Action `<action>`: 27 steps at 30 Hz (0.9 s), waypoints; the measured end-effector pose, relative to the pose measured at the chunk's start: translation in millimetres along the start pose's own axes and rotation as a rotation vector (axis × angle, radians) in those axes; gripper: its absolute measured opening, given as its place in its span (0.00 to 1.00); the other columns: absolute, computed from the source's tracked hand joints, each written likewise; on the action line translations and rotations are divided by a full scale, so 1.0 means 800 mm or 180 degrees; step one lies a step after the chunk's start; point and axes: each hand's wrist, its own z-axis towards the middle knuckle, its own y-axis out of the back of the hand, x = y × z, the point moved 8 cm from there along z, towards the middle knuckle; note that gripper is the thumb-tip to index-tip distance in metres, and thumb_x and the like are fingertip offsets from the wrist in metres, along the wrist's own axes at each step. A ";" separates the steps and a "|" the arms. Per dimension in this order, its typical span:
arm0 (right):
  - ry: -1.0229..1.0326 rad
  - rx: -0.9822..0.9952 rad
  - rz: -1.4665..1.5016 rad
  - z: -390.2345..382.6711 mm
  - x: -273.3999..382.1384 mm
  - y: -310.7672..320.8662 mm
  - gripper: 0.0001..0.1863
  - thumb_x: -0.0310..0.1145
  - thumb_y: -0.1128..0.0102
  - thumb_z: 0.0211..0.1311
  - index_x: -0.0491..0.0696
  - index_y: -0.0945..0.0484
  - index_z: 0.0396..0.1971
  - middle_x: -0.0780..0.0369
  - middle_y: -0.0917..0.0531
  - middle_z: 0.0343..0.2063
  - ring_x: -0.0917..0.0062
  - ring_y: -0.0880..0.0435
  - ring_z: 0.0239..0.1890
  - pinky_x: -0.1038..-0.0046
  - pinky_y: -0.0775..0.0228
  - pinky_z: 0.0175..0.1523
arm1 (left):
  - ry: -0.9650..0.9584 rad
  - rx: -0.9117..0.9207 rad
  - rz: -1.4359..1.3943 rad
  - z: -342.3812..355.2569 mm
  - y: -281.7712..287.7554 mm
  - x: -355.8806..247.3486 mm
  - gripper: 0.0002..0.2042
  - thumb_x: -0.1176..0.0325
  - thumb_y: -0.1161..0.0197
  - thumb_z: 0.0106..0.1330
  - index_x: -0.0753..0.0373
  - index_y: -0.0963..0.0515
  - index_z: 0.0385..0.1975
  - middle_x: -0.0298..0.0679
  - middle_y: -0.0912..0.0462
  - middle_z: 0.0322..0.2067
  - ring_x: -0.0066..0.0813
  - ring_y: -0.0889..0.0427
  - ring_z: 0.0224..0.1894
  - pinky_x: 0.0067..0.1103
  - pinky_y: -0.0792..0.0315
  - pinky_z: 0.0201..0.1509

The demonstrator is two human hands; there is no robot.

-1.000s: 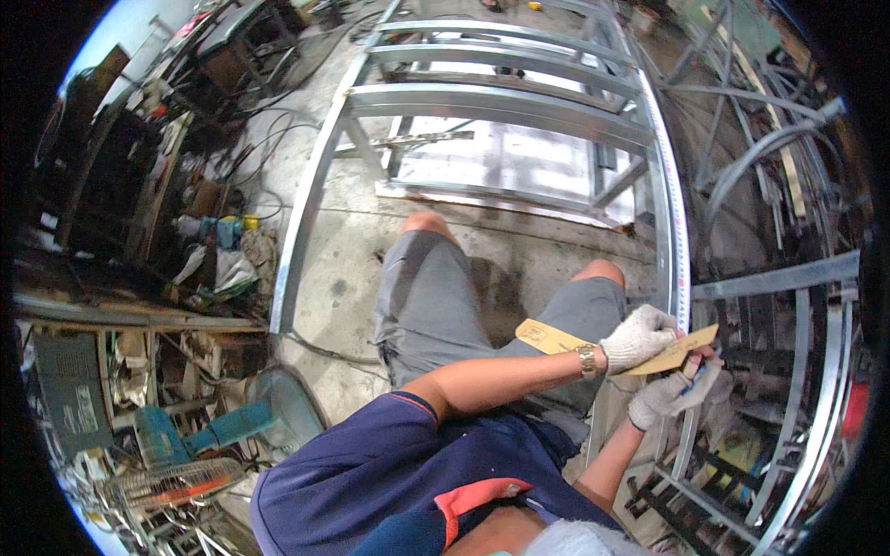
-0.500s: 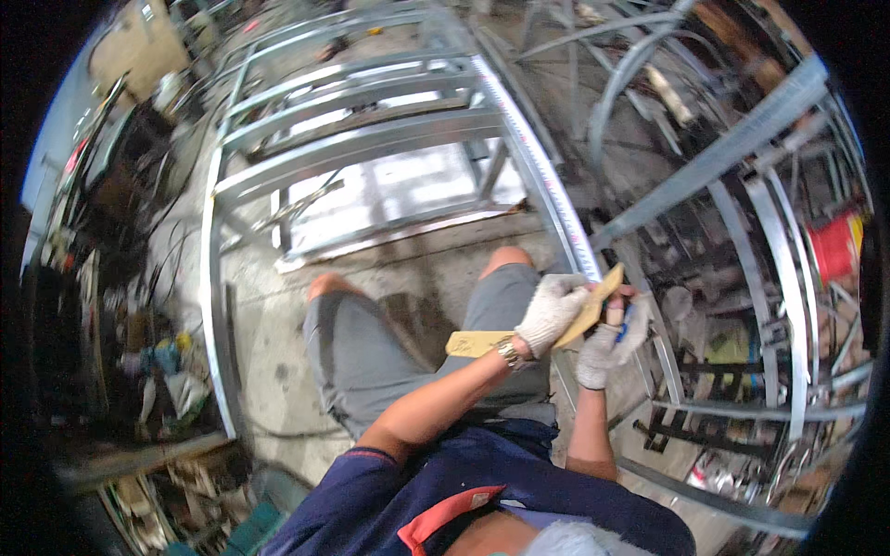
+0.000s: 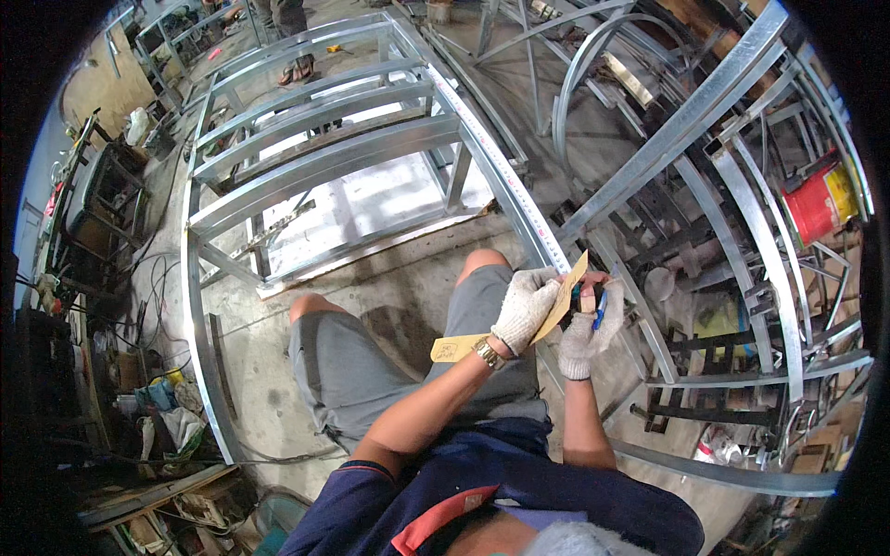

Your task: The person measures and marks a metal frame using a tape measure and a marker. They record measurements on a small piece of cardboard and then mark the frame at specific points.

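Note:
My left hand (image 3: 525,310), in a white knit glove with a wristwatch (image 3: 489,352) below it, is closed on a long yellow strip of paper or card (image 3: 452,348) that sticks out on both sides of the fist. Right beside it, my right hand (image 3: 582,345), gloved with some fingertips bare, grips a blue pen (image 3: 600,309). A small dark object also shows between its fingers, too hidden to name. Along the right rail of a metal frame (image 3: 192,278) runs an extended tape measure blade (image 3: 512,183), its near end reaching up to my left hand.
A thick square steel tube (image 3: 681,125) slants up at the right, over racks and loose metal parts. Farther right hangs a red and yellow bucket (image 3: 816,206). Cables and clutter line the left side. Another person's feet (image 3: 297,69) show beyond the frame.
The view has shifted, so the frame and hands sit farther left and the picture is sharper. Both hands keep their hold, and the yellow strip is turned slightly more edge-on.

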 end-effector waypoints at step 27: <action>0.0597 0.1464 -0.0961 0.125 0.137 -0.089 0.23 0.43 0.44 0.75 0.40 0.25 0.58 0.60 0.13 0.38 0.81 0.17 0.39 0.76 0.25 0.45 | 0.0586 0.0033 -0.0924 -0.012 0.000 0.020 0.15 0.54 0.33 0.69 0.59 0.19 0.28 0.24 0.29 0.16 0.15 0.33 0.14 0.18 0.41 0.17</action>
